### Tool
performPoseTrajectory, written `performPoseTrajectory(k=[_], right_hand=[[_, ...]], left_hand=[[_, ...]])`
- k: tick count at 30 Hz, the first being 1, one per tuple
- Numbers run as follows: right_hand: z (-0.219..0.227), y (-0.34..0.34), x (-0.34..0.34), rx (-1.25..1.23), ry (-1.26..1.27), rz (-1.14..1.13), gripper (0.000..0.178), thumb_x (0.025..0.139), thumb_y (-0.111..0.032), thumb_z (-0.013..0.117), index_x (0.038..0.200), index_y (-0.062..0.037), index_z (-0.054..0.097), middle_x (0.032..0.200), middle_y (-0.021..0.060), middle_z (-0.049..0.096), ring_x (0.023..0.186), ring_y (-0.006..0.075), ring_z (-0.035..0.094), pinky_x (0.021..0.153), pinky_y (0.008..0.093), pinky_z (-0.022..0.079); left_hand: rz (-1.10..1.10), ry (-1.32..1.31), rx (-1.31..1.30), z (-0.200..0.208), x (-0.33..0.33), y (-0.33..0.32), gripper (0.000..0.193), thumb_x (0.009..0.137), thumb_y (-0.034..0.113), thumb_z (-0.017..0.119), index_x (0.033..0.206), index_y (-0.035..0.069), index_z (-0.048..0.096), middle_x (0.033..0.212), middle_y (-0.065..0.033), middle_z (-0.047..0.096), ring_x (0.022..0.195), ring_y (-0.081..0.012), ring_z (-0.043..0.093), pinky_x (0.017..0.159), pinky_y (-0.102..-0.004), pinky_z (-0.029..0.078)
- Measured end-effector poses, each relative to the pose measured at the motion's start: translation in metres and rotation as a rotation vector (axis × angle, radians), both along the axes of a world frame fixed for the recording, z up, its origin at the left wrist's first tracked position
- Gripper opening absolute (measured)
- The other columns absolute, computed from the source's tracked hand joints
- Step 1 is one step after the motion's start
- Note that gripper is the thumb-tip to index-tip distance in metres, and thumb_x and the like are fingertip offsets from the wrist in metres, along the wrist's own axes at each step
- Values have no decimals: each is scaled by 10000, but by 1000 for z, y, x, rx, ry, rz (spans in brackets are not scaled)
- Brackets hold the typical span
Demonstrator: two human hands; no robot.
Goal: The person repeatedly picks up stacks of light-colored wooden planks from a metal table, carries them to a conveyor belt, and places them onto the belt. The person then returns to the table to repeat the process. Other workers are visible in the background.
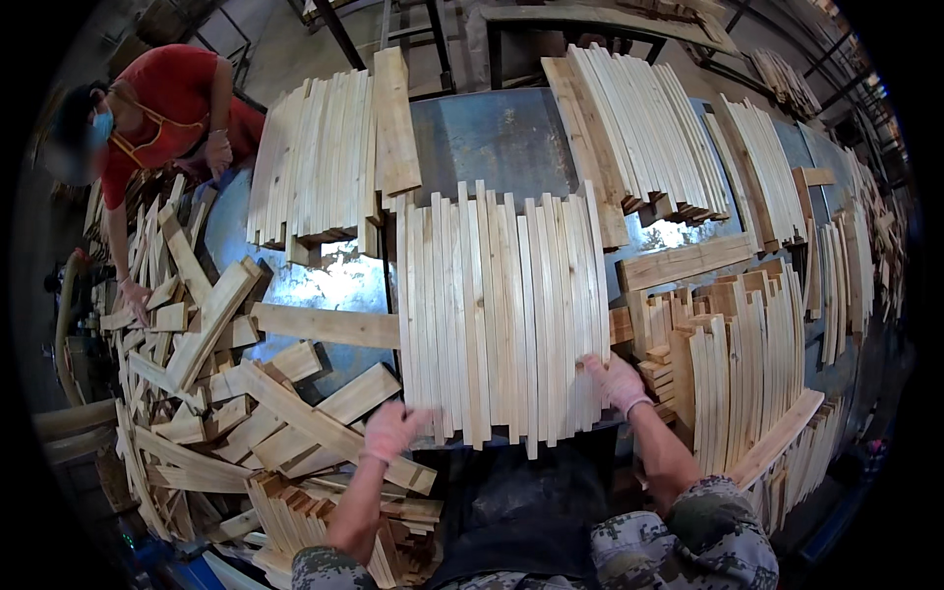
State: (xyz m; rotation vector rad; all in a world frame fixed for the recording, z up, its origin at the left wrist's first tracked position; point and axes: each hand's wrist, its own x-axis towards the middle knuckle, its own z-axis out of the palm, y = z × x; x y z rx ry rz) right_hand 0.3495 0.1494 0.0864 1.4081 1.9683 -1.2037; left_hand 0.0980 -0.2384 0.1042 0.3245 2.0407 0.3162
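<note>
At the near middle of the metal table (495, 143) lies a row of pale wooden strips (506, 315) — set side by side, knots showing, ends uneven at the near and far sides. The right hand (618, 382) bends its fingers onto the row's near right edge; the left hand (396, 430), blurred, is by the near left corner — I cannot tell whether either pinches a strip. Bare metal lies beyond the far ends; loose boards (295, 413) crowd the left.

Blue-grey metal tbl (492, 138) carries stacked wood strips (506, 315), w/ loose boards (329, 326) jumbled on L side.
</note>
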Motion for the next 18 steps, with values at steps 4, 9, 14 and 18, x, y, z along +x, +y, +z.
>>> performPoseTrajectory(k=[4, 9, 14, 18], right_hand=[[-38, 28, -19, 156, 186, -43, 682, 1022, -624, 565, 1385, -54, 657, 1254, 237, 737, 1194, 417, 680, 1039, 467, 504], [-62, 58, -60, 72, 397, -232, 641, 1038, -580, 568, 1419, -69, 643, 1253, 234, 738, 1175, 422, 683, 1028, 454, 508], [-94, 67, -78, 109, 326, -282, 697, 1016, -630, 610, 1299, -1, 709, 1096, 190, 767, 1020, 346, 724, 935, 440, 533], [-57, 83, -115, -56, 155, -404, 768, 947, -692, 675, 1151, 41, 775, 974, 185, 775, 949, 318, 744, 865, 444, 546]], left_hand=[[-77, 454, 119, -40, -56, 40, 654, 1002, 613, 593, 1264, 28, 726, 1408, -268, 615, 1294, -434, 569, 1109, -530, 419], [13, 548, 93, -122, -101, 49, 872, 1046, 674, 459, 1646, 45, 395, 1733, -294, 225, 1612, -466, 170, 1310, -574, 88], [-44, 463, -37, -128, -106, 67, 879, 1053, 667, 472, 1644, 23, 381, 1740, -306, 199, 1613, -446, 195, 1315, -549, 103], [563, 56, 399, -148, -91, 54, 815, 1015, 499, 650, 1632, 34, 389, 1661, -263, 359, 1536, -360, 358, 1263, -476, 282]])
